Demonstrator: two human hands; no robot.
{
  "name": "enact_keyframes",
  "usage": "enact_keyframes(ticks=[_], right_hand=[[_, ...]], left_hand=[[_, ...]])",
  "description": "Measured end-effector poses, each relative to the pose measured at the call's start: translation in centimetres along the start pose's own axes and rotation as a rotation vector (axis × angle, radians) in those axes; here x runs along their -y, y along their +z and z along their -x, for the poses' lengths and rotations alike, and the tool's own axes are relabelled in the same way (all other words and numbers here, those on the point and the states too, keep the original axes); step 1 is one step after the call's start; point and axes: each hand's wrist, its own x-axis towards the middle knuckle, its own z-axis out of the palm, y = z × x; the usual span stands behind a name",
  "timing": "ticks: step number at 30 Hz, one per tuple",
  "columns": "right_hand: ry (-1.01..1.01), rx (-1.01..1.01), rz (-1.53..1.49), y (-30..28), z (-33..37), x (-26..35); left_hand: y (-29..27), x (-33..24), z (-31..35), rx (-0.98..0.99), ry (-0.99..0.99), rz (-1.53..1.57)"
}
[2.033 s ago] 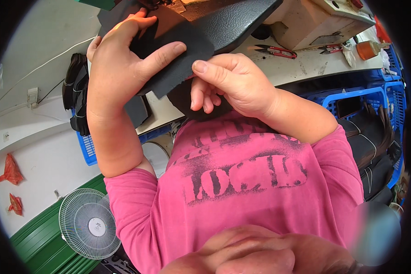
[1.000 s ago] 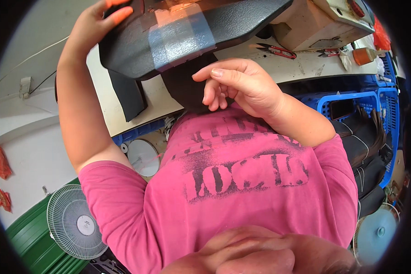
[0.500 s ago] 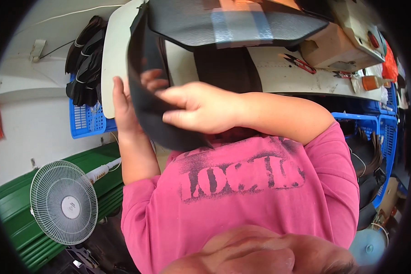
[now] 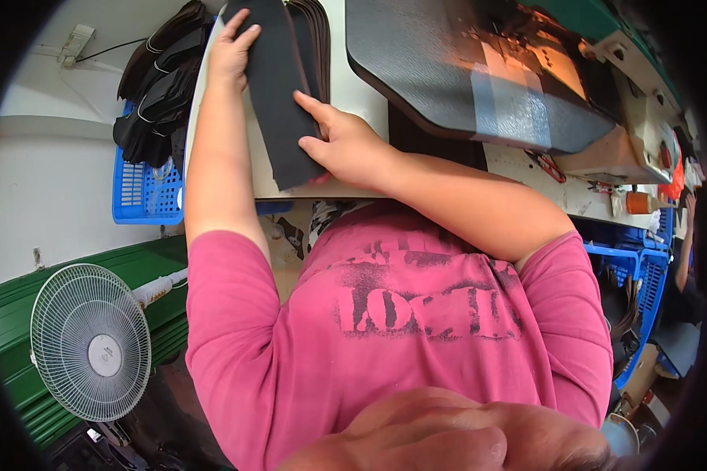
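The left hand (image 4: 232, 59) lay with its fingers loosely bent over the left edge of a black strip (image 4: 279, 102) in the upper left-centre of the head view; whether it pinched the strip, I cannot tell. The right hand (image 4: 346, 145), near the centre, gripped the strip's lower right edge, thumb and forefinger on top and a fingertip showing underneath. The strip slanted from the top edge down toward the centre, above the pale desk (image 4: 361, 102), with a stack of dark strips (image 4: 316, 35) along its right side. In the upper right stood a sewing machine's black textured plate (image 4: 424, 74), crossed by clear tape (image 4: 487, 94), with red-handled snips (image 4: 547, 166) below it. At upper left, tied dark bundles (image 4: 165, 86) hung above a blue basket (image 4: 149, 196); a white fan (image 4: 90, 341) filled the lower left.
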Motion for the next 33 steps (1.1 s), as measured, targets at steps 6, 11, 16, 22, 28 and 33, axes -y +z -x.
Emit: enact_keyframes(ticks=[6, 11, 16, 22, 28, 33], right_hand=[[0.459, 0.259, -0.130, -0.5, -1.4, -1.6], [0.459, 0.320, -0.124, -0.8, -1.4, -1.2], [0.463, 0.334, -0.286, -1.4, -1.4, -1.5], [0.400, 0.305, -0.019, -3.1, 1.0, 3.6], [-0.310, 0.015, 0.693, -8.9, 11.3, 3.6], [-0.393, -0.065, 0.877, -12.8, 16.8, -0.4]], left_hand=[[0.3, 8.6, -3.8, -0.061, 0.164, -1.131], [1.7, 5.9, -1.4, -0.143, -0.014, -1.337], [2.2, 5.1, -1.4, -0.092, -0.124, -1.406], [2.8, 3.2, 1.9, 0.066, -0.005, -1.650], [2.7, 2.7, 15.6, 0.189, 0.309, -1.512], [3.5, 1.9, 23.1, 0.115, 0.373, -1.340]])
